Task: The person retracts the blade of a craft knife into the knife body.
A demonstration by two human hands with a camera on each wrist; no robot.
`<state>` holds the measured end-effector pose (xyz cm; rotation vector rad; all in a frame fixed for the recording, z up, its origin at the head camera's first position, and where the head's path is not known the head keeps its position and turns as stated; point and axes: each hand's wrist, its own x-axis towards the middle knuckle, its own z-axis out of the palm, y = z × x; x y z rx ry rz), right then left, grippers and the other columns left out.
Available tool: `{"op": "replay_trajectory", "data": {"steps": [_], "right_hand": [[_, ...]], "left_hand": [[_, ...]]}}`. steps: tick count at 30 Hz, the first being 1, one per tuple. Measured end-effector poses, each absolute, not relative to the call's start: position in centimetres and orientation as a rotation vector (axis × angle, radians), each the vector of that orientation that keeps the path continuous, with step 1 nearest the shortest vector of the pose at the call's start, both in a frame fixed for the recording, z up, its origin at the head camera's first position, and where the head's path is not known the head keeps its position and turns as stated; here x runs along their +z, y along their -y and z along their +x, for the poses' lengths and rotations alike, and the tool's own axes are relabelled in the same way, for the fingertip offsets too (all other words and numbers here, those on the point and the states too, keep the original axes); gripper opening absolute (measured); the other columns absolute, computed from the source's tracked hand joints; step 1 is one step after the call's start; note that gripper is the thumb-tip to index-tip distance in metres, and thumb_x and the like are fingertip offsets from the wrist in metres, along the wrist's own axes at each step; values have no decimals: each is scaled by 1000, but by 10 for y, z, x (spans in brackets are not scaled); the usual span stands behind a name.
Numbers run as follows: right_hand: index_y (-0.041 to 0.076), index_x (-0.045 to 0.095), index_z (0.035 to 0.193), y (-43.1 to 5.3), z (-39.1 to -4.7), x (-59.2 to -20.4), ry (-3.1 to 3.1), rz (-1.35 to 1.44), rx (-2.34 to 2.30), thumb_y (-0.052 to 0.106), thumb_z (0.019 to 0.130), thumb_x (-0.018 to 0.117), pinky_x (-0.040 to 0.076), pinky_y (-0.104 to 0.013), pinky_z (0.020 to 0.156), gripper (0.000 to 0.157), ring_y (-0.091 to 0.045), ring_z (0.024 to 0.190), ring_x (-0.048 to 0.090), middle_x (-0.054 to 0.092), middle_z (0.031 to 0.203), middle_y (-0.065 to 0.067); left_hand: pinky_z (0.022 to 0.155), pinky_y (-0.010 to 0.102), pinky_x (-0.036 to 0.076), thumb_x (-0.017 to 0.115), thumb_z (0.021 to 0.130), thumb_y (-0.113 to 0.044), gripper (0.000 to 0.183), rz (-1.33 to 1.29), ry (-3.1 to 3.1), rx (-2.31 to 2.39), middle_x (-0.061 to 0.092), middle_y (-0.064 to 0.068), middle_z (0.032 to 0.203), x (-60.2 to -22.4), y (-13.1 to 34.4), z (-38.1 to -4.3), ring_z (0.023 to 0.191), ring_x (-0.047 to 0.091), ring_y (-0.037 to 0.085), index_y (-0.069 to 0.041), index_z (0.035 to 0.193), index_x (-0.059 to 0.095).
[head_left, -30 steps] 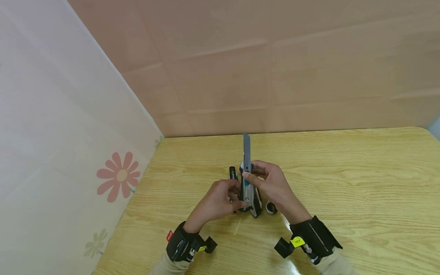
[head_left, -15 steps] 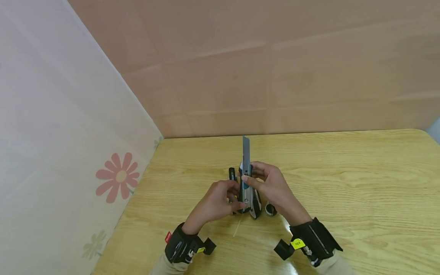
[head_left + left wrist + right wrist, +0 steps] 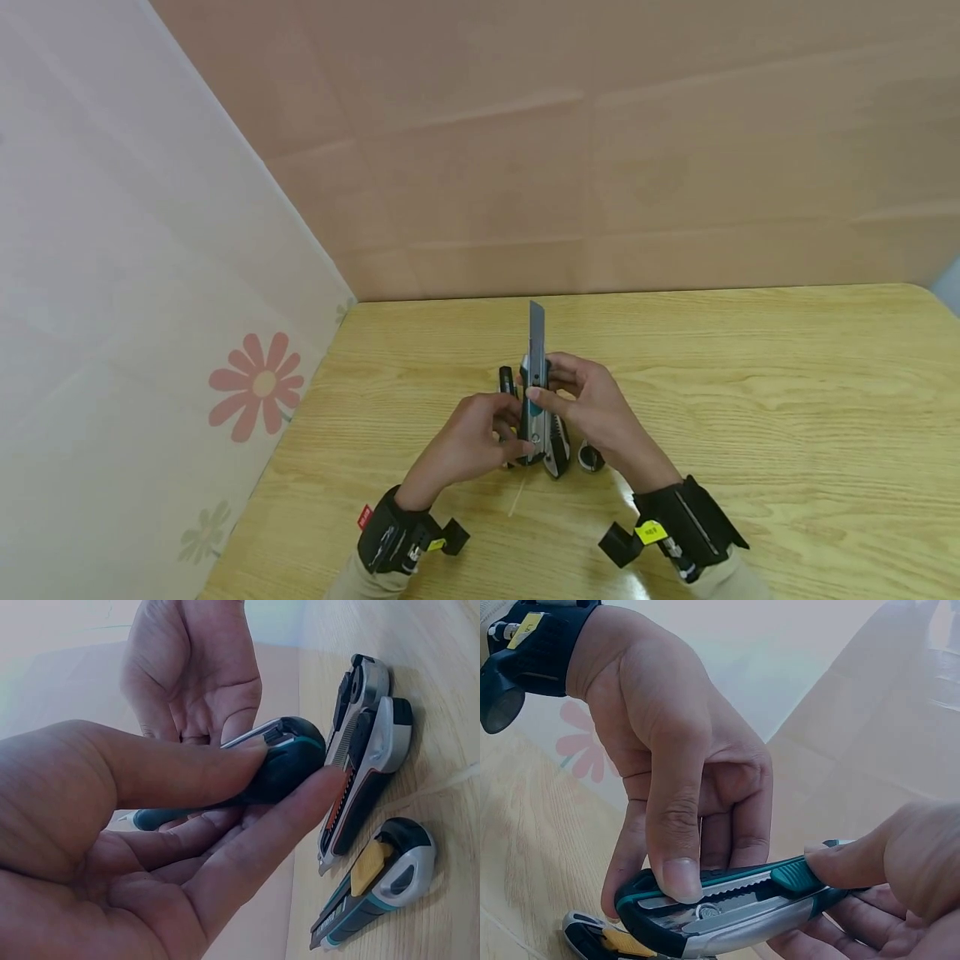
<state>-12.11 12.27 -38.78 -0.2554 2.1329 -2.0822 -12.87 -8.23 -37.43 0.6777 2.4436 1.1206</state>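
Observation:
A utility knife (image 3: pixel 536 433) with a silver and dark teal body is held off the table, a long blade (image 3: pixel 537 333) extended from its far end. My left hand (image 3: pixel 472 437) pinches the rear end, thumb on top, as the right wrist view also shows on the knife (image 3: pixel 735 930). Near the front, my right hand (image 3: pixel 592 396) grips the body with its thumb by the teal slider (image 3: pixel 796 876). Below lie other utility knives: one with a yellow slider (image 3: pixel 369 868), and two black and silver ones (image 3: pixel 375 761) side by side.
On the wooden table (image 3: pixel 750 400), a dark knife (image 3: pixel 507 381) lies left of the held one. A round black and silver end (image 3: pixel 591 456) shows beside my right wrist, the rest hidden. A brown sheet (image 3: pixel 525 167) rises behind the table, a flowered white one (image 3: pixel 150 250) at the left.
My right thumb has slid slightly back toward me along the knife, and the blade sticks out a little less. My left hand keeps its place on the rear end.

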Motion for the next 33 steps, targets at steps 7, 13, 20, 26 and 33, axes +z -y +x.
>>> {"op": "replay_trajectory", "data": {"steps": [7,13,20,26,33], "right_hand": [[5,57,143,-126,-120,-389,-2128,-220,-2079,9,99,70,45,-54,107,46,-34,128,59,67,129,-17],[7,56,144,-126,-120,-389,-2138,-214,-2076,7,98,70,46,-54,106,47,-34,129,58,66,132,-16],[9,54,146,-125,-120,-388,-2181,-259,-2056,5,98,69,50,-45,97,50,-31,119,63,66,130,-15],[8,51,148,-124,-121,-391,-2154,-277,-2062,4,98,70,51,-46,99,54,-31,121,62,64,133,-16],[8,48,150,-121,-121,-393,-2156,-317,-2054,4,98,69,52,-46,98,56,-31,118,62,63,134,-17]], "left_hand": [[70,27,56,81,90,-11,24,672,-2431,1124,70,-2,95,-375,80,-131,78,67,7,-6,111,70],[68,27,55,80,90,-10,25,682,-2418,1146,70,-1,93,-375,80,-132,76,68,9,-4,112,70],[68,27,55,80,89,-8,26,696,-2421,1177,71,0,93,-374,81,-133,75,68,10,-3,113,69],[67,27,55,80,89,-7,26,696,-2413,1192,71,1,95,-373,81,-132,76,69,10,-3,113,69],[60,26,52,80,89,-5,25,704,-2415,1235,72,3,92,-376,83,-131,73,71,15,-2,112,69]]}}
